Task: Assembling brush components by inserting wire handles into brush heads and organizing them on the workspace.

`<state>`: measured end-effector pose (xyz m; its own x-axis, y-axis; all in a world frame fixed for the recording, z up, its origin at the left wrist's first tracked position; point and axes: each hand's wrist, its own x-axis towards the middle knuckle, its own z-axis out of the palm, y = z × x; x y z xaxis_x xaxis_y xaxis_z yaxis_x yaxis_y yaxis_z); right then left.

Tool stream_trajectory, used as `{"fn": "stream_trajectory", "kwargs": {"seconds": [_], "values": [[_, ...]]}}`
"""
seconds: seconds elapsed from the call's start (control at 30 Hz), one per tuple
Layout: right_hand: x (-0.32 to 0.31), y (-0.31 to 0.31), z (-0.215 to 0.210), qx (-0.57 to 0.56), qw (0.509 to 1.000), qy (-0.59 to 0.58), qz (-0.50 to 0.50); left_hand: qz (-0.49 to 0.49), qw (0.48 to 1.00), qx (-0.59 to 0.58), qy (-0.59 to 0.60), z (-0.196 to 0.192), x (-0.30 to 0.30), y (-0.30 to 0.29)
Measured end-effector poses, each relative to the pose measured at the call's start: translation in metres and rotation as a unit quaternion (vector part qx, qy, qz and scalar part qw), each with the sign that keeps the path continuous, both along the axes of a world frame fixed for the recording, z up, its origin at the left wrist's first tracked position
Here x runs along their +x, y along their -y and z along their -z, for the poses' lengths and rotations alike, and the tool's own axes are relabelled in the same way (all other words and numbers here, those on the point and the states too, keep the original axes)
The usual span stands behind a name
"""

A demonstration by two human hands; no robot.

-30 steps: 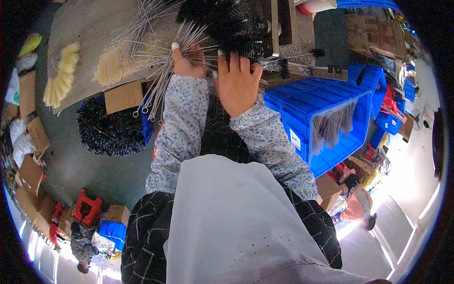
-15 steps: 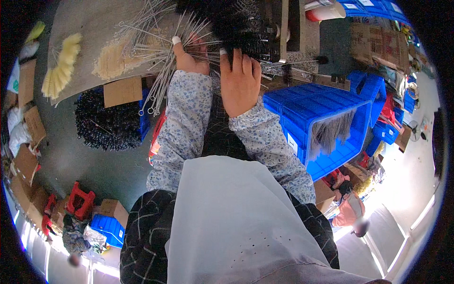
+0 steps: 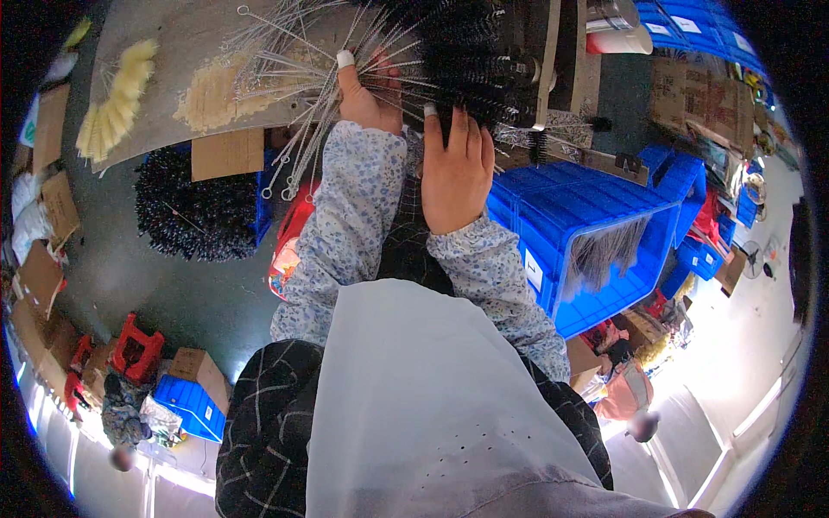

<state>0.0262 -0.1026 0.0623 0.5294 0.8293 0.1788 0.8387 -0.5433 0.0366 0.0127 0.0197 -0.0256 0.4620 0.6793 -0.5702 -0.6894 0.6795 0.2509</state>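
My left hand (image 3: 371, 105) is closed round a bundle of wire brushes, gripping their twisted metal stems (image 3: 324, 112). The stems fan out to the left and toward me, several ending in small loops. To the right, the brushes' black bristle heads (image 3: 462, 52) form a dense clump. My right hand (image 3: 458, 177) lies against the near side of that clump, its fingers stretched forward and the fingertips partly hidden by bristles. White coverings sit on both thumb tips. Other wire stems (image 3: 268, 39) lie on the workbench (image 3: 186, 43) beyond my left hand.
Yellow brushes (image 3: 121, 99) lie at the bench's left end. Below the bench is a heap of black brushes (image 3: 194, 207) beside a cardboard flap (image 3: 226, 154). A blue crate (image 3: 596, 194) holding wire stems stands close by my right forearm. Two people sit farther off.
Both hands have shifted slightly right and toward me with the bundle. More of the black bristle heads show between and beyond them. The whole view has also moved a little.
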Motion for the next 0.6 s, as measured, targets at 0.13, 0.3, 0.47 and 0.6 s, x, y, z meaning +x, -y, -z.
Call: {"fn": "stream_trajectory", "kwargs": {"seconds": [0.13, 0.3, 0.47, 0.6], "values": [[-0.004, 0.001, 0.0, -0.002, 1.0, -0.006, 0.019, 0.022, 1.0, 0.006, 0.009, -0.001, 0.0, -0.001], [0.0, 0.002, 0.002, 0.0, 1.0, -0.01, 0.015, -0.012, 1.0, 0.008, 0.011, 0.001, 0.009, 0.0], [0.0, 0.001, -0.002, 0.006, 1.0, -0.021, 0.018, -0.02, 0.998, 0.014, 0.051, 0.004, 0.008, -0.001], [0.0, 0.002, -0.004, -0.011, 0.998, -0.047, 0.026, -0.018, 1.0, 0.017, 0.009, -0.003, 0.01, 0.001]]}}
